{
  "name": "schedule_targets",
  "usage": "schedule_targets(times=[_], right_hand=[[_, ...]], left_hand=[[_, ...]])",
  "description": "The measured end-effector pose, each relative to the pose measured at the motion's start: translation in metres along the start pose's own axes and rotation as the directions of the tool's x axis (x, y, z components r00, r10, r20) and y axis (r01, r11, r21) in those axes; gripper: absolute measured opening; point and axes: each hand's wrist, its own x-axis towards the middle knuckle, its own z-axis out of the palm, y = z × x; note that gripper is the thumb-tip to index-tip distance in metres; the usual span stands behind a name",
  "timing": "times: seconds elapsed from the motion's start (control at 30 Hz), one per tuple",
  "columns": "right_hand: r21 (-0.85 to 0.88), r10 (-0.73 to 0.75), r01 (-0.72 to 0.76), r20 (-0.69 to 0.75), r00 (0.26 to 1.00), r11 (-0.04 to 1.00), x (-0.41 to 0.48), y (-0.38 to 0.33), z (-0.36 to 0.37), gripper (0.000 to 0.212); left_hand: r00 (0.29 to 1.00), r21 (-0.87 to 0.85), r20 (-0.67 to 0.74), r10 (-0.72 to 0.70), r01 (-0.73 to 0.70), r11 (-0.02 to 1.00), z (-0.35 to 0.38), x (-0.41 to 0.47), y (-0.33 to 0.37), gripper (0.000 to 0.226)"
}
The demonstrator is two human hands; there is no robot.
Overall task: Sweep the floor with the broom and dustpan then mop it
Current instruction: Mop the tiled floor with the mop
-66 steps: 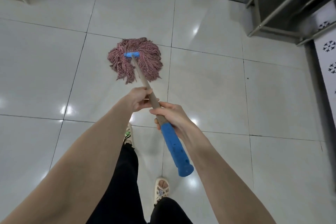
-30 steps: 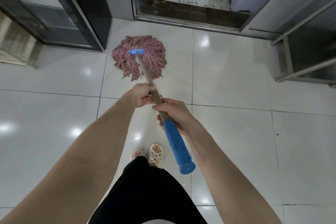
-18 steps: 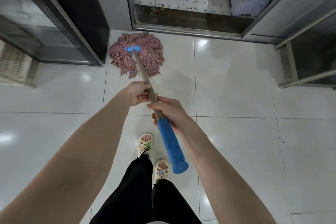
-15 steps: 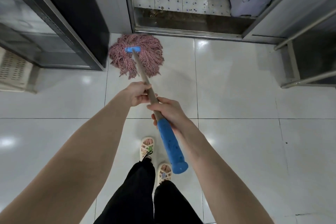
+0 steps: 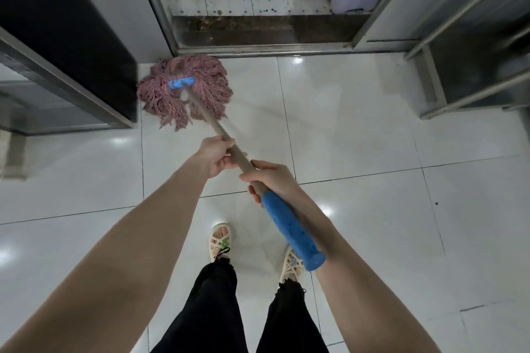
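Pink string strands of the mop head (image 5: 200, 71) lie splayed flat on the floor (image 5: 358, 129). They sit in the corner where a dark cabinet (image 5: 71, 23) meets the metal door threshold (image 5: 258, 47). The strands look to touch the cabinet's foot and reach right up to the sill. A blue clamp (image 5: 181, 83) joins the head to the shaft (image 5: 206, 120), which slants back toward the person and ends in a blue grip (image 5: 289, 229).

Both hands are clamped on that shaft. The left hand (image 5: 216, 156) is wrapped round the bare pole lower down. The right hand (image 5: 272, 180) is closed round it just above, where the pole meets the blue grip. The two hands are near each other but apart.

Below them are black trousers and two pale woven sandals (image 5: 220, 239), feet planted on the white tiles. A steel rack (image 5: 430, 86) stands at the right, and grimy spotted tiling lies beyond the threshold.

Neither broom nor dustpan is in view and the mop is in hand, so I judge the sweeping part to be over and the mopping under way. No loose debris shows on the tiles, apart from a small dark speck or two at the right. The tiles are glossy all over, so mopped floor cannot be told from unmopped. The head is working a far edge, so the open tiles toward the rack and round the feet probably remain to be covered.
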Motion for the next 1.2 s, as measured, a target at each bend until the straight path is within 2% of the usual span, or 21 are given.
schedule_targets(times=[0.2, 0.5, 0.7, 0.8, 0.93, 1.2], right_hand=[[-0.014, -0.016, 0.015, -0.057, 0.998, 1.0, -0.014, -0.001, -0.1, 0.02], [0.204, 0.008, 0.052, -0.283, 0.959, 0.978, -0.052, 0.014, -0.31, 0.025], [0.369, 0.007, 0.162, -0.417, 0.909, 0.915, -0.065, 0.027, -0.394, 0.029], [0.386, 0.016, 0.17, -0.433, 0.901, 0.907, -0.067, 0.032, -0.412, 0.032], [0.376, 0.023, 0.139, -0.395, 0.918, 0.916, -0.074, 0.038, -0.414, 0.036], [0.293, 0.013, 0.076, -0.29, 0.957, 0.953, -0.102, 0.077, -0.353, 0.039]], left_hand=[[0.999, 0.041, 0.051, 0.003, -0.005, 0.999, 0.1, 0.012, -0.022, 0.012], [0.97, 0.164, 0.231, -0.072, 0.035, 0.986, 0.344, 0.022, -0.077, 0.011], [0.911, 0.374, 0.382, -0.158, 0.004, 0.927, 0.456, 0.026, -0.104, 0.018], [0.899, 0.399, 0.4, -0.177, 0.003, 0.917, 0.478, 0.024, -0.111, 0.018], [0.895, 0.374, 0.404, -0.187, 0.025, 0.927, 0.472, 0.02, -0.118, 0.019], [0.934, 0.275, 0.326, -0.145, 0.053, 0.96, 0.383, -0.02, -0.148, 0.025]])
